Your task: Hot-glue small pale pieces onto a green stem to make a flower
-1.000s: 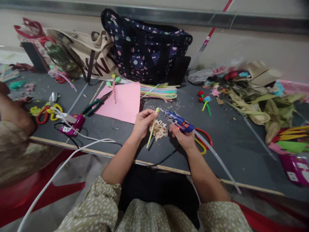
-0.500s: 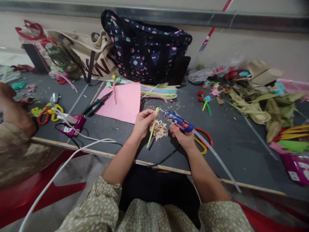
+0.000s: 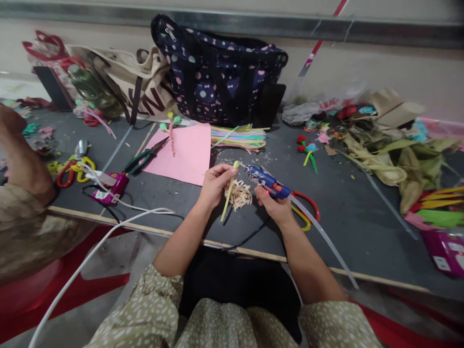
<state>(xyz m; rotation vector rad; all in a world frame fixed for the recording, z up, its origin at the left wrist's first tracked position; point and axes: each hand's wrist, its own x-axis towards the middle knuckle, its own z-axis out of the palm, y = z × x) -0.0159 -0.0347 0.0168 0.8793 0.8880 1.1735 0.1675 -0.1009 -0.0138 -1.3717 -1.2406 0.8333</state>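
My left hand (image 3: pixel 213 186) pinches a thin yellow-green stick (image 3: pixel 228 194) near its top end, holding it slanted over the dark table (image 3: pixel 348 227). My right hand (image 3: pixel 273 205) grips a blue glue gun (image 3: pixel 266 181) with an orange trigger; its nozzle points left at the stick's tip. A clear glue stick (image 3: pixel 322 237) trails from the gun's back. A small pile of pale wood chips (image 3: pixel 239 193) lies on the table between my hands.
A pink paper sheet (image 3: pixel 188 152) and green-handled pliers (image 3: pixel 143 157) lie to the left, coloured sticks (image 3: pixel 239 137) behind. A dotted navy bag (image 3: pixel 217 72) and a beige tote (image 3: pixel 134 82) stand at the back. Dried husks (image 3: pixel 384 154) clutter the right. Another person's arm (image 3: pixel 18 164) is at left.
My hands, the stick and the glue gun have stayed almost still. The other person's arm at the left edge has shifted slightly upward.
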